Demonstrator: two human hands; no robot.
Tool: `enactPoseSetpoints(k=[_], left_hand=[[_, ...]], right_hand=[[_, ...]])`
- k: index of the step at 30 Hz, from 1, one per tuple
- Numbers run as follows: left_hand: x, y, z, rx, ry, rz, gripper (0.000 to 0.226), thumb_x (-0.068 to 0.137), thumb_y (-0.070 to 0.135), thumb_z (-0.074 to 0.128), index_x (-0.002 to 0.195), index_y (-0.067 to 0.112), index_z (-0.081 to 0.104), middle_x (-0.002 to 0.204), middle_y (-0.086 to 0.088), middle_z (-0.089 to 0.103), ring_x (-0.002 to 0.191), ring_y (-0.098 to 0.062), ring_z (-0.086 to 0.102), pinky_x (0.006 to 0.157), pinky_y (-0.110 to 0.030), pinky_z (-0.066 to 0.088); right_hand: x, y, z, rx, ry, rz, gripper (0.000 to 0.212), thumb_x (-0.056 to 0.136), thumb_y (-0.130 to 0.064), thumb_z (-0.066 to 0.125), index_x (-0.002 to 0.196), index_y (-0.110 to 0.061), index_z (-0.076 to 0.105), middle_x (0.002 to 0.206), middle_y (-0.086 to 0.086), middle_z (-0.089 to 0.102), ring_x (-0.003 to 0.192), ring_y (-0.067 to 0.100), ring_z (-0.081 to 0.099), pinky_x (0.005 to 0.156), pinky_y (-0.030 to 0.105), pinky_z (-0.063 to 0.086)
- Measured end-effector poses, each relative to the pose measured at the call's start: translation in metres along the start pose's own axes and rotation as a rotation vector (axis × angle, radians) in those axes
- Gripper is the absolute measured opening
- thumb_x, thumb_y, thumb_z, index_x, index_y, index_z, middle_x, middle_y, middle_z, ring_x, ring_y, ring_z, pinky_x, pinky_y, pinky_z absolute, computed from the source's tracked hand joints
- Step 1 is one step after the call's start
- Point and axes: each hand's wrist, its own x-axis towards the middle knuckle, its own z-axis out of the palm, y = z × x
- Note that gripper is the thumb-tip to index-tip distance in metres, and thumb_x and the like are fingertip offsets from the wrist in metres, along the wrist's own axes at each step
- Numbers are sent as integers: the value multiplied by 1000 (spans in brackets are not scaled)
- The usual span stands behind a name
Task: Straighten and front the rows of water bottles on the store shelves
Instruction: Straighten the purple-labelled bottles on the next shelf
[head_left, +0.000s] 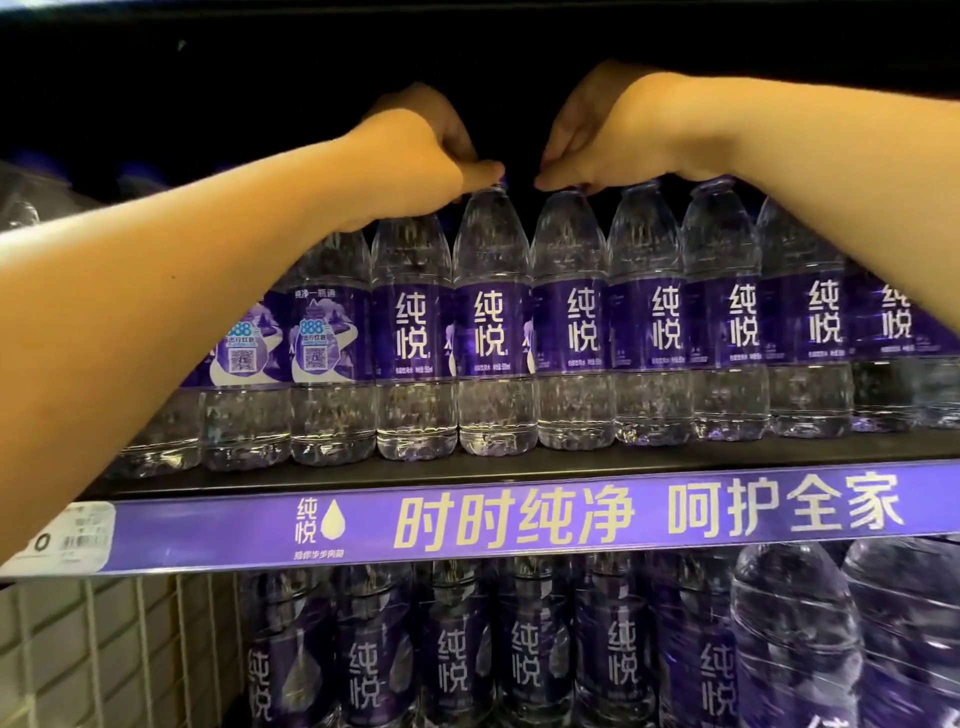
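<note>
- My left hand (415, 156) pinches the cap of one water bottle (493, 322) in the upper shelf's (519, 467) front row.
- My right hand (608, 140) pinches its neighbour's (571, 322) cap.
- I'd twist gently, labels forward, bases level with the edge.

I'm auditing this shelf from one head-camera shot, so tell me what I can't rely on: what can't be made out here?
- Caps under the left hand and right hand: covered by the fingers, so each grip is unclear.
- Rows behind the front water bottles: lost in shadow.
- Price tag: too blurred to read.
- Large bottles on the lower shelf: cut off by the frame edge.
</note>
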Motion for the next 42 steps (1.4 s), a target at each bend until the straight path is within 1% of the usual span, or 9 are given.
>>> enactPoseSetpoints(k=[8,13,18,23,28,31,35,37,42], left_hand=[[-15,-39,-44,-4,89,-7,23,91,31,67,109,17,71,107,3,72,101,-13,65,95,-32,53],[-24,-83,-83,139,185,-66,29,88,41,66,108,21,70,107,3,70,100,-15,63,90,-31,51],[-31,-113,-106,141,89,-161,28,85,43,70,106,24,71,107,4,71,102,-16,64,95,-37,53],[-36,-118,-116,157,-6,-90,16,84,36,72,98,29,72,94,14,69,91,-7,63,76,-20,46],[-43,-118,-120,177,-218,-19,30,90,22,69,119,26,65,99,21,63,99,-9,60,86,-23,44],[-43,-120,-123,162,-211,-37,30,86,26,74,115,22,69,103,11,70,100,-14,63,94,-32,51],[-42,-121,-116,196,-97,-77,41,76,41,81,106,16,70,99,3,70,95,-19,64,89,-35,54],[-44,-121,-111,231,-48,-75,48,73,48,81,104,13,69,99,-3,71,93,-23,64,85,-39,55],[-40,-125,-114,199,-82,-94,37,83,47,72,110,22,68,97,4,68,91,-17,63,77,-30,53]], right_hand=[[6,-36,12,-83,147,-93,37,89,-51,62,106,-19,68,106,3,69,99,24,63,93,43,53],[22,-84,29,-122,184,-190,49,88,-58,58,113,-17,65,111,6,67,103,28,61,92,40,51],[35,-123,49,-99,94,-219,35,86,-61,58,97,-27,55,96,-1,61,85,21,53,73,29,37],[39,-146,60,-131,16,-158,53,79,-65,64,113,-24,65,88,-6,67,75,14,59,72,31,40],[44,-148,58,-14,-78,-88,46,72,-56,79,97,-23,60,88,-9,65,83,17,66,75,33,53],[45,-150,56,83,-157,-78,25,77,-41,80,83,-23,63,81,-9,71,77,9,71,66,29,50],[41,-156,50,122,-283,-59,30,83,-29,76,111,-25,66,102,-6,74,92,10,70,91,38,50],[39,-157,49,121,-300,-58,29,86,-25,73,114,-23,65,106,-5,73,96,11,69,94,36,49],[41,-160,58,37,-141,-45,24,79,-50,75,79,-33,58,78,-14,66,70,2,63,55,21,41]])
